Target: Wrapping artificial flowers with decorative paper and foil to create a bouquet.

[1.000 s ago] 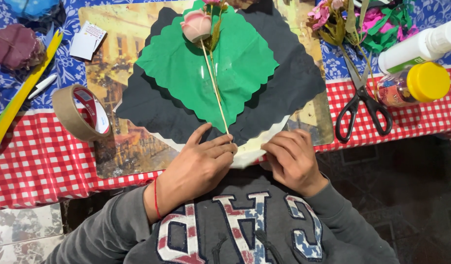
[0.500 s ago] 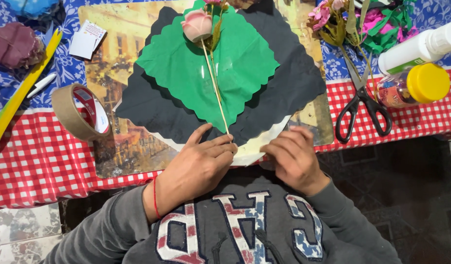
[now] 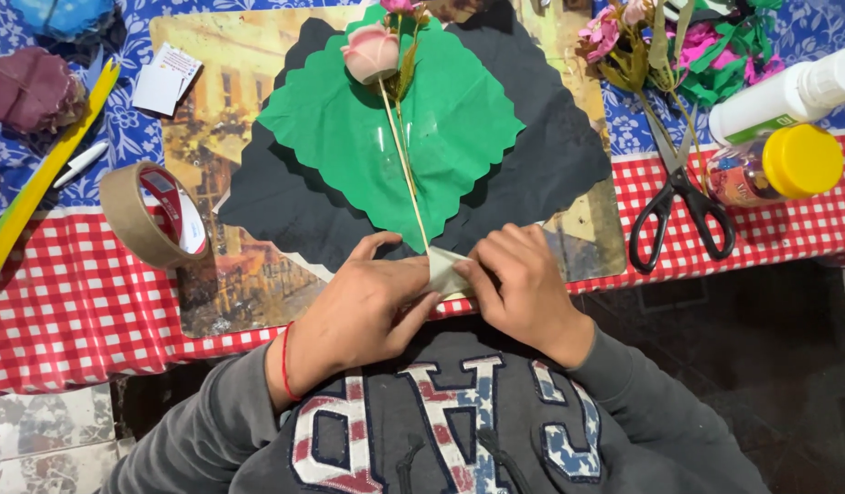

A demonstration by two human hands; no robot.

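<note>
A pink artificial rose (image 3: 372,50) on a thin stick stem (image 3: 406,169) lies on a green scalloped paper square (image 3: 399,137), which sits on a larger black scalloped sheet (image 3: 541,155) over a cream sheet. My left hand (image 3: 358,311) presses the stem's lower end and the near corner of the papers. My right hand (image 3: 523,288) pinches the cream sheet's near corner (image 3: 443,270), folded up over the black sheet's tip.
A picture placemat (image 3: 216,110) lies under the papers on a red checked tablecloth (image 3: 65,311). A roll of brown tape (image 3: 152,215) stands at left. Black scissors (image 3: 678,201), a yellow-capped jar (image 3: 779,165), a white bottle (image 3: 779,91) and more artificial flowers (image 3: 642,41) are at right.
My right hand moved left and lifted the cream corner, folding it up toward the stem's end; the hands are now closer together.
</note>
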